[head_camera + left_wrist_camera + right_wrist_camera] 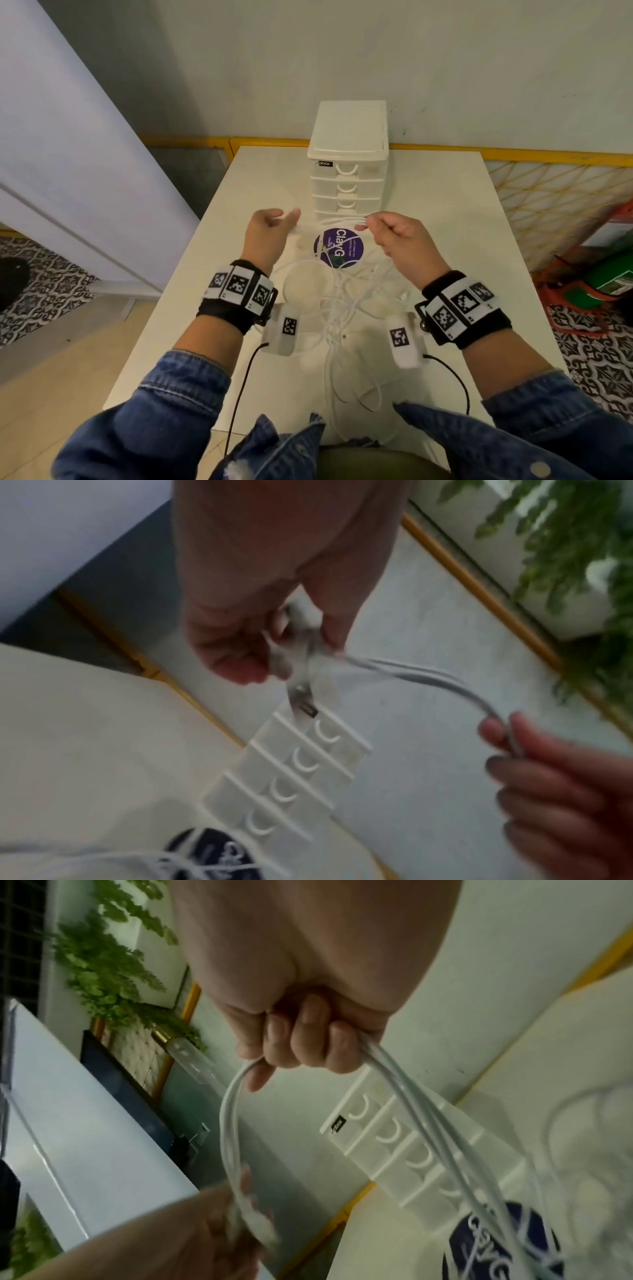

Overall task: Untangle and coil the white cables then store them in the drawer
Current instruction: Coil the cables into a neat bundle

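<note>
Cable (329,224) spans nine to three o'clock between both grips, left hand (270,233) and right hand (394,236) each pinching an end above the surface (219,308).

White table (239,192), rectangular, smooth-topped, set with its far edge near a wall. Items carried directly on the top:

1. White plastic drawer unit (347,150), stood upright at the far middle, four drawers stacked, each with a curved handle, all shut; a small dark label is seen at its upper left front.
2. Round purple sticker (339,248) with white lettering, laid flat just in front of the unit.
3. White cables (337,308), heaped in tangled loops across the middle and near part of the top, some strands crossing the sticker.
</note>
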The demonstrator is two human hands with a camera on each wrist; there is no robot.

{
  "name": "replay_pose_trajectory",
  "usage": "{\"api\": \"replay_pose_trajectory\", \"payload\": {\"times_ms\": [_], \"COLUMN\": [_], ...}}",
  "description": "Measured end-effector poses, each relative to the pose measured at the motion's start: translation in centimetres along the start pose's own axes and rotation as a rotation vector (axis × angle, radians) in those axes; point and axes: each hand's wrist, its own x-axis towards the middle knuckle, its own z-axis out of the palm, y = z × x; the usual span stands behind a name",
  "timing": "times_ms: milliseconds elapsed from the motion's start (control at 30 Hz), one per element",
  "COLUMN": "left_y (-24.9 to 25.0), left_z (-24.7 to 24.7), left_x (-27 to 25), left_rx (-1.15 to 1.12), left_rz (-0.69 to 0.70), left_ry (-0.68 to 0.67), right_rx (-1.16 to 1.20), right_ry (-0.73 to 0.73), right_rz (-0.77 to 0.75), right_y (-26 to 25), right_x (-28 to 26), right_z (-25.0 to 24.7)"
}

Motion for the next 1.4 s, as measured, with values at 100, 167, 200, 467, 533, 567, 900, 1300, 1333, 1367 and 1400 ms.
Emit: {"api": "replay_pose_trajectory", "payload": {"times_ms": [100,167,200,467,533,567,900,1300,1333,1367,1400], "left_y": [-0.7,0.9,1.7,2.3,3.2,3.8,9.6,9.5,9.1,8.7,8.2], "left_z": [-0.1,0.6,1.1,2.3,2.2,2.2,0.2,-0.5,-0.2,0.1,0.3], "left_x": [0.1,-0.7,-1.2,-2.2,-2.2,-2.2,-0.8,2.2,2.3,2.3,2.5], "left_rx": [0.225,0.111,0.051,-0.154,-0.215,-0.274,-0.956,-1.31,-1.262,-1.183,-1.066], "left_rz": [0.19,0.328,0.319,0.161,0.144,0.133,0.166,0.219,0.236,0.268,0.319], "left_ry": [0.073,-0.1,-0.247,-0.794,-0.856,-0.893,-0.956,-0.36,-0.326,-0.294,-0.269], "right_rx": [-0.196,-0.258,-0.266,-0.217,-0.13,-0.089,-0.163,-0.121,-0.189,-0.253,-0.306], "right_ry": [-0.09,-0.15,-0.156,0.055,0.081,0.082,-0.079,-0.165,-0.232,-0.282,-0.308], "right_rz": [-0.041,-0.072,-0.085,-0.206,-0.24,-0.235,0.03,0.072,0.065,0.038,-0.007], "right_y": [-0.1,-0.4,-0.7,-2.5,-2.4,-2.2,4.7,5.0,4.8,4.6,4.3], "right_x": [0.7,1.2,1.4,3.8,4.0,4.0,1.6,1.7,1.6,1.5,1.4], "right_z": [0.2,0.6,0.8,-1.9,-2.2,-2.1,4.1,4.9,5.2,5.5,5.7]}}
